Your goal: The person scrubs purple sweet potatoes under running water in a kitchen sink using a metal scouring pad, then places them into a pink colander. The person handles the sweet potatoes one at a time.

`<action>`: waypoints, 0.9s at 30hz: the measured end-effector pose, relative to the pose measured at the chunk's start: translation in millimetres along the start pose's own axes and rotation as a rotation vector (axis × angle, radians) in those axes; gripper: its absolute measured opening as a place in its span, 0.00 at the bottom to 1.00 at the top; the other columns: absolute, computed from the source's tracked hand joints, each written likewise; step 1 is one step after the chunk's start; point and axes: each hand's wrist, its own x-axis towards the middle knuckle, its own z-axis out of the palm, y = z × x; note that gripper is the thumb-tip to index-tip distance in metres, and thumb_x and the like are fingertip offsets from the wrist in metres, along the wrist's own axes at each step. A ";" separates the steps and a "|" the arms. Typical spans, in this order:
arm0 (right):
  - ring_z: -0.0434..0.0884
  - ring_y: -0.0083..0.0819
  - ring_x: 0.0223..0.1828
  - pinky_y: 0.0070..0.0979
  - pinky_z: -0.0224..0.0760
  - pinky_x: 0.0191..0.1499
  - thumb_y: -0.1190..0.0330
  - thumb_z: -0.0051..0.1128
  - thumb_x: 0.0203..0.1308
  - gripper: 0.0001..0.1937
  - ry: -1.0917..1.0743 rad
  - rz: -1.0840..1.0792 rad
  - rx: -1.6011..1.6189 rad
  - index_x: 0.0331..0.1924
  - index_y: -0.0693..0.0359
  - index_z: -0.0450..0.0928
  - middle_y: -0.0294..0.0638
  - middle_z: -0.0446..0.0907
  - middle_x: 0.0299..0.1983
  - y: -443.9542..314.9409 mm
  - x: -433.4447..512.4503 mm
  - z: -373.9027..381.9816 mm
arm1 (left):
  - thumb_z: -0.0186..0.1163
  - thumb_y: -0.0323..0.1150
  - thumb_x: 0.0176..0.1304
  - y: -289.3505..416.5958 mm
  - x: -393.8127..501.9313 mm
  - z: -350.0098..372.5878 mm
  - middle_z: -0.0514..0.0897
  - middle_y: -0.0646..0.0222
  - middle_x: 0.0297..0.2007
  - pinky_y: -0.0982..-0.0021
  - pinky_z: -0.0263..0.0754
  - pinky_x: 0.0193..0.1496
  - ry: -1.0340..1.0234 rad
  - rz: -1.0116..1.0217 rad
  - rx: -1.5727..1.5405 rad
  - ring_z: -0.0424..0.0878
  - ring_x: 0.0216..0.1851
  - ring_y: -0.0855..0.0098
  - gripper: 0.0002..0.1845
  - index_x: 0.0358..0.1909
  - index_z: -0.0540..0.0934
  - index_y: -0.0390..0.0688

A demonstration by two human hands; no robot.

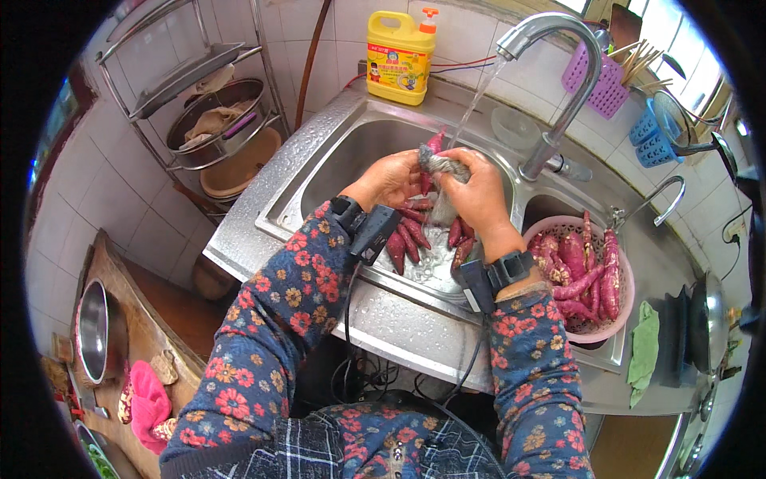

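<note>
Over the stainless steel sink basin (341, 161), my left hand (392, 179) holds a purple-skinned sweet potato (435, 142) upright. My right hand (476, 185) grips a wet grey cloth (443, 164) pressed against that sweet potato. Water runs from the chrome faucet (580, 36) just behind my hands. Several small sweet potatoes (410, 239) lie in shallow water at the bottom of the basin. To the right, a pink plastic basket (627, 287) over the smaller basin holds several larger sweet potatoes (574, 257).
A yellow detergent bottle (400, 60) stands behind the sink. A metal rack (269, 78) with pans is at the left. On the wooden table (149, 335) are a steel bowl (93, 332) and a pink cloth (149, 401). A green cloth (643, 353) lies right of the basket.
</note>
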 end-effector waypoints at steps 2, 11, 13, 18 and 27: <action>0.84 0.49 0.44 0.39 0.77 0.48 0.69 0.69 0.51 0.13 0.103 0.049 -0.069 0.42 0.60 0.85 0.50 0.85 0.41 4.4 1.3 -3.3 | 0.52 0.40 0.78 0.3 -5.7 7.3 0.83 0.74 0.49 0.63 0.78 0.56 -0.034 -0.086 0.016 0.81 0.49 0.75 0.14 0.57 0.78 0.47; 0.86 0.46 0.42 0.35 0.78 0.47 0.67 0.70 0.53 0.13 0.066 0.248 0.023 0.42 0.61 0.86 0.50 0.87 0.39 21.4 6.2 -12.0 | 0.57 0.38 0.76 -9.6 -5.5 21.0 0.81 0.75 0.48 0.62 0.80 0.58 -0.057 -0.050 0.048 0.83 0.48 0.76 0.17 0.62 0.71 0.47; 0.87 0.35 0.39 0.30 0.77 0.45 0.66 0.70 0.53 0.14 -0.004 0.209 0.067 0.43 0.60 0.86 0.47 0.87 0.37 16.8 5.2 -12.6 | 0.57 0.38 0.76 -8.7 -4.9 11.3 0.81 0.75 0.48 0.61 0.80 0.57 -0.054 -0.039 0.013 0.83 0.48 0.75 0.16 0.60 0.72 0.47; 0.83 0.25 0.35 0.26 0.76 0.43 0.66 0.70 0.52 0.14 -0.090 0.251 0.198 0.42 0.60 0.85 0.41 0.85 0.32 8.3 6.1 -15.8 | 0.63 0.42 0.72 -11.0 2.2 2.7 0.83 0.74 0.46 0.56 0.82 0.50 -0.017 -0.005 -0.066 0.83 0.45 0.73 0.19 0.61 0.74 0.52; 0.86 0.39 0.39 0.33 0.77 0.47 0.66 0.70 0.46 0.17 -0.528 0.161 0.047 0.42 0.61 0.85 0.49 0.86 0.35 3.4 -1.7 -12.0 | 0.57 0.44 0.75 -7.2 13.4 -13.3 0.84 0.73 0.46 0.62 0.77 0.57 0.007 0.089 -0.039 0.82 0.49 0.73 0.14 0.53 0.78 0.48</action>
